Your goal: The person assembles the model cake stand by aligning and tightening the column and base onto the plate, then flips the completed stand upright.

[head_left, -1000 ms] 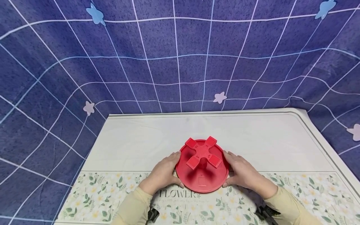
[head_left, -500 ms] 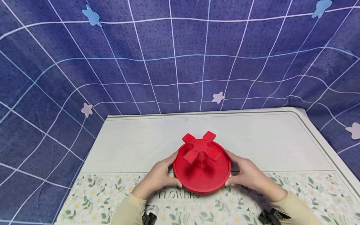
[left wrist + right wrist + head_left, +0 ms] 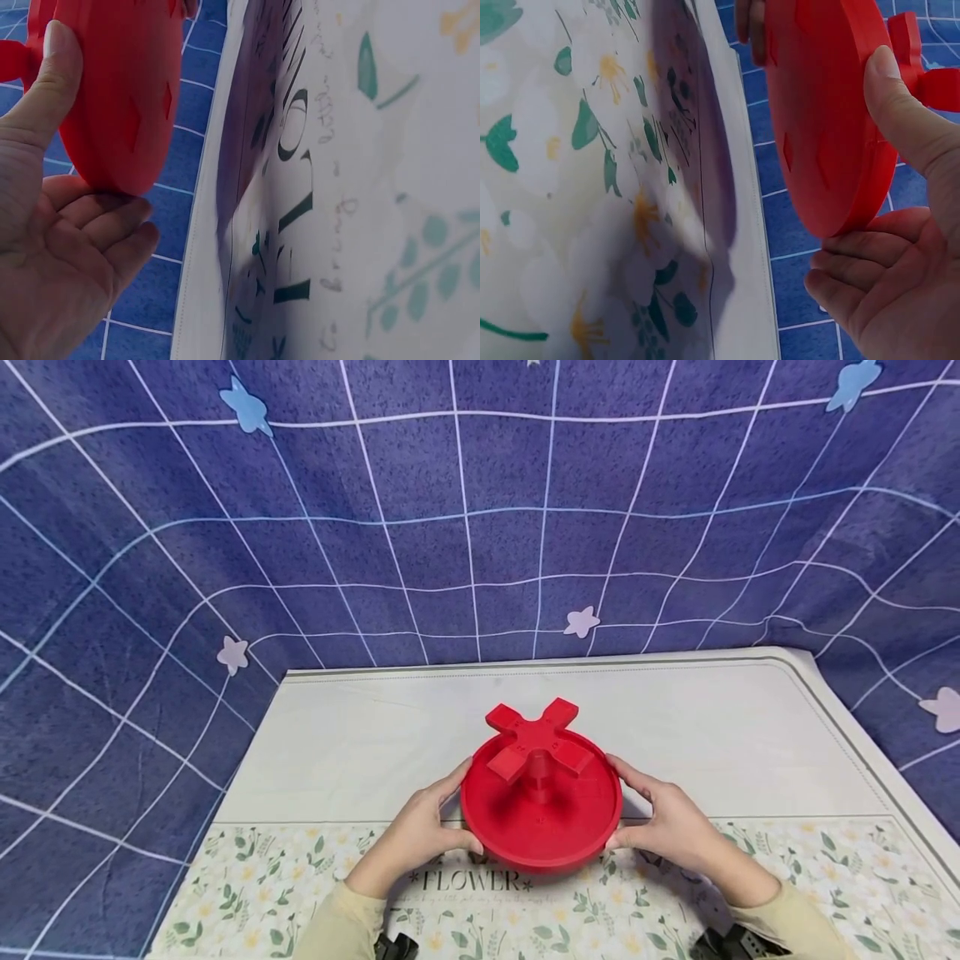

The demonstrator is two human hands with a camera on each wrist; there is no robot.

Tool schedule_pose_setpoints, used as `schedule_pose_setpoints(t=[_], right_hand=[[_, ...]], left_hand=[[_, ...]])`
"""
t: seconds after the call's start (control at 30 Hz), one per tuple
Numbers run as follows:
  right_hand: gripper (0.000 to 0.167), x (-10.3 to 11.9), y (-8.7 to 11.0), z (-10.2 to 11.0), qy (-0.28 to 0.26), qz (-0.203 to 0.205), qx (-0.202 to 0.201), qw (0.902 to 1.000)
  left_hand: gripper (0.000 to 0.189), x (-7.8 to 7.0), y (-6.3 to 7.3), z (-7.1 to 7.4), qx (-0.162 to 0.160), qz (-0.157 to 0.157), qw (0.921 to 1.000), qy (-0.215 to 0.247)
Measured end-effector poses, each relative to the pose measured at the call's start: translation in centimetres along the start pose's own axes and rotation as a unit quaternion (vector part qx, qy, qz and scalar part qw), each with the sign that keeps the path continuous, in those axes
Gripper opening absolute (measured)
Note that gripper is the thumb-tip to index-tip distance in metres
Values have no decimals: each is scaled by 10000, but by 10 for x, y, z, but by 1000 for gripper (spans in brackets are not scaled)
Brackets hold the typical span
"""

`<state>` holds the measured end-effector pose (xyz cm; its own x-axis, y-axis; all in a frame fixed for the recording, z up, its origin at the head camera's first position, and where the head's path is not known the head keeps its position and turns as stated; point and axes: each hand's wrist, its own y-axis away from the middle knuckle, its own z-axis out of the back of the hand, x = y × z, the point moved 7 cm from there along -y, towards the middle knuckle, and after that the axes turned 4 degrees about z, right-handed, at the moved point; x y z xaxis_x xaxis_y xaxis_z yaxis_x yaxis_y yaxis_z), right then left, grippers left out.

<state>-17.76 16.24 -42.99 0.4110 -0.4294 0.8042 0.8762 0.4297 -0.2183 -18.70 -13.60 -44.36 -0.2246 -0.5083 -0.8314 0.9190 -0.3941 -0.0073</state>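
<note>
A red round tray (image 3: 540,831) with a raised rim carries a short central post, topped by a four-armed cross (image 3: 537,737). Both hands hold it up over the table from opposite sides. My left hand (image 3: 422,831) grips the left rim, thumb on the near edge and fingers toward the far side. On the right, my right hand (image 3: 666,822) grips the rim in the same manner. The left wrist view shows the thumb over the rim and fingers under the tray (image 3: 135,120). Diamond-shaped marks show on the tray's underside (image 3: 810,112) in the right wrist view, above the table surface.
The white table (image 3: 360,735) has a floral cloth strip (image 3: 262,885) along its near part, printed with "FLOWER". A blue gridded curtain (image 3: 420,552) with star shapes stands behind the table and at both sides. Black straps (image 3: 393,947) sit at the wrists.
The red tray has risen toward the camera between both hands and tips slightly, its cross moving up in view. Both hands have spread a little apart with it.
</note>
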Motion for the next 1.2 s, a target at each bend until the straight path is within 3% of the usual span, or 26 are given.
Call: schedule_pose_setpoints(t=[0.27, 0.53, 0.7, 0.83, 1.03, 1.2], right_hand=[[87, -5, 4, 1, -839, 49, -252, 9961], [53, 5, 5, 6, -1300, 154, -1131, 9849], [36, 17, 5, 8, -1447, 117, -1568, 9769], [42, 21, 5, 9, -1217, 363, -1678, 9776], [50, 24, 7, 13, -611, 758, -2087, 9731], [47, 28, 10, 17, 135, 1137, -2556, 9600]], left_hand=[[99, -5, 6, 4, -240, -373, 9964, 720], [75, -11, 11, 9, -502, -351, 9890, 1343], [50, -14, 12, 12, -1264, -372, 9887, 716], [40, -18, 13, 16, -1828, -522, 9817, 55], [38, -19, 15, 17, -1887, -578, 9803, 37], [37, -21, 16, 17, -1957, -727, 9779, -43]])
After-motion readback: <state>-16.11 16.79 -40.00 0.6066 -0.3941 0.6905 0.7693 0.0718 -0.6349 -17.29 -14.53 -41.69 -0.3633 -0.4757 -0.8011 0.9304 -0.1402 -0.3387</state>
